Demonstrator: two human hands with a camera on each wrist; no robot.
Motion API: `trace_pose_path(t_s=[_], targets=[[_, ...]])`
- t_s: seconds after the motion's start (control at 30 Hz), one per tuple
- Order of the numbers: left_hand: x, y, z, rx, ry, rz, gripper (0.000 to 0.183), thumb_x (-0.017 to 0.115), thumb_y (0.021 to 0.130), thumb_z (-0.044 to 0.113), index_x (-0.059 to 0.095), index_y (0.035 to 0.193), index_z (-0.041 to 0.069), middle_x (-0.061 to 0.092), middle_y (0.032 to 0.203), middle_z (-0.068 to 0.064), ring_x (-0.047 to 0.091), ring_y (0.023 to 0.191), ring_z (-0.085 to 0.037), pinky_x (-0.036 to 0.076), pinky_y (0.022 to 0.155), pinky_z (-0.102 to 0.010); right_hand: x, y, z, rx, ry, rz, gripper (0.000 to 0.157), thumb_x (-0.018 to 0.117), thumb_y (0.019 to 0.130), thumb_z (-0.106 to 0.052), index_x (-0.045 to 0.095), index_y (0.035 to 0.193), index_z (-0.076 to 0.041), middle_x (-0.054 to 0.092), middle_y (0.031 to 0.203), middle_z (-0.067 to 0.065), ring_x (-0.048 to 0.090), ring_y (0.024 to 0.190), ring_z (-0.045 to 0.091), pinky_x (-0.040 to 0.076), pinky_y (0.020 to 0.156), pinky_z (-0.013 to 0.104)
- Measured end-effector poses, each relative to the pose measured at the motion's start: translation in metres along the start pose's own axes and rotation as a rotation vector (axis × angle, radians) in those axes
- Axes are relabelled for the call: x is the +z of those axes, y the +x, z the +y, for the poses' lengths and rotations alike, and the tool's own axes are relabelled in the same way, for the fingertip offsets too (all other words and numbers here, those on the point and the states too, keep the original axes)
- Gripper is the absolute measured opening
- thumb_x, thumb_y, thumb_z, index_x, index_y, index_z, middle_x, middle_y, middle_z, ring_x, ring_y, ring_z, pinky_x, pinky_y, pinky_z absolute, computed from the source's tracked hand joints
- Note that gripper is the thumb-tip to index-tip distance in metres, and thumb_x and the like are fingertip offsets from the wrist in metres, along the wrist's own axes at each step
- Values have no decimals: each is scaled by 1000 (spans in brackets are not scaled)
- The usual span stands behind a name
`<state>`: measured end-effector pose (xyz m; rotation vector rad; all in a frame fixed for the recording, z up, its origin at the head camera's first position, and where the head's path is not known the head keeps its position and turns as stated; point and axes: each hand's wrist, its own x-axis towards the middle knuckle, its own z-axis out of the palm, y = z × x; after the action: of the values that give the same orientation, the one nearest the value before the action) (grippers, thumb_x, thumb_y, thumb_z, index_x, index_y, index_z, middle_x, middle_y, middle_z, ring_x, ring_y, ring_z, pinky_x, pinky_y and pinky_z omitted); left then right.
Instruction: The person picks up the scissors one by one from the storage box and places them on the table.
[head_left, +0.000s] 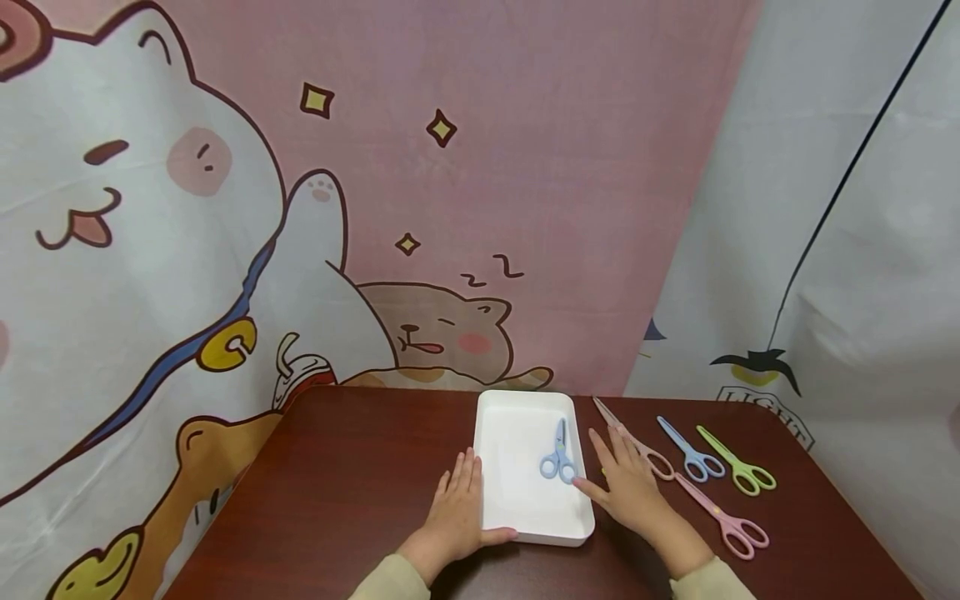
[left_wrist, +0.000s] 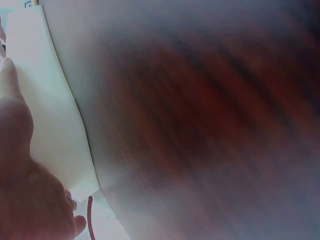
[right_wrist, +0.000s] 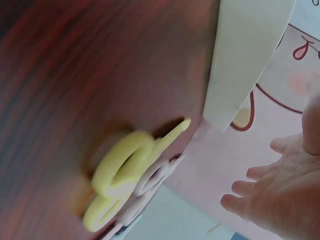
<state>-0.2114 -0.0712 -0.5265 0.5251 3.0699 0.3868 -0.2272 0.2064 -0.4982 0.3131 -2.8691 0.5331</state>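
A shallow white tray (head_left: 528, 525) lies on the table with blue children's scissors (head_left: 558, 462) inside, against its right side. My left hand (head_left: 457, 512) rests along the tray's left wall, fingers straight, thumb stretched at the near rim. My right hand (head_left: 626, 483) is spread at the tray's right side, its thumb close to the rim; whether it touches cannot be made out. In the right wrist view, yellow scissors (right_wrist: 122, 167) lie on the table below this hand, beside the tray. The hand mostly hides them in the head view.
Right of my right hand lie peach scissors (head_left: 652, 458), blue scissors (head_left: 693, 454), green scissors (head_left: 738, 467) and pink scissors (head_left: 723, 517). The brown table (head_left: 352, 492) meets a cartoon-printed cloth (head_left: 570, 208) at its back edge.
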Motion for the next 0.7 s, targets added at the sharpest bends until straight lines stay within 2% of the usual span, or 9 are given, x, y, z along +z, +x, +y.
trace_pose_path(t_s=[0.2, 0.4, 0.53, 0.7], targets=[[0, 0, 0, 0, -5, 1, 128, 46, 63, 88, 18, 149, -3, 13, 157, -20, 14, 145, -33, 23, 112, -53, 6, 7, -17, 5, 41, -39, 85, 66, 82, -49, 32, 147, -7, 19, 152, 31, 15, 138, 53, 20, 100, 73], [4, 1, -2, 16, 3, 21, 129, 42, 63, 90, 19, 148, -4, 14, 157, -21, 15, 145, -35, 23, 112, -54, 11, 12, -29, -2, 81, -86, 84, 66, 83, -49, 31, 148, -9, 15, 153, 30, 16, 138, 53, 25, 101, 69], [7, 1, -3, 21, 24, 31, 130, 38, 62, 91, 18, 149, -4, 12, 157, -20, 13, 145, -34, 22, 113, -53, 15, 16, -35, -11, 96, -89, 83, 66, 83, -49, 32, 148, -8, 13, 153, 30, 16, 138, 52, 27, 102, 68], [5, 1, -3, 27, 14, 35, 129, 41, 63, 90, 20, 148, -5, 15, 156, -22, 16, 144, -36, 23, 111, -55, 20, 22, -44, 2, 118, -66, 80, 68, 83, -44, 35, 146, -7, 18, 151, 33, 22, 134, 55, 30, 100, 68]])
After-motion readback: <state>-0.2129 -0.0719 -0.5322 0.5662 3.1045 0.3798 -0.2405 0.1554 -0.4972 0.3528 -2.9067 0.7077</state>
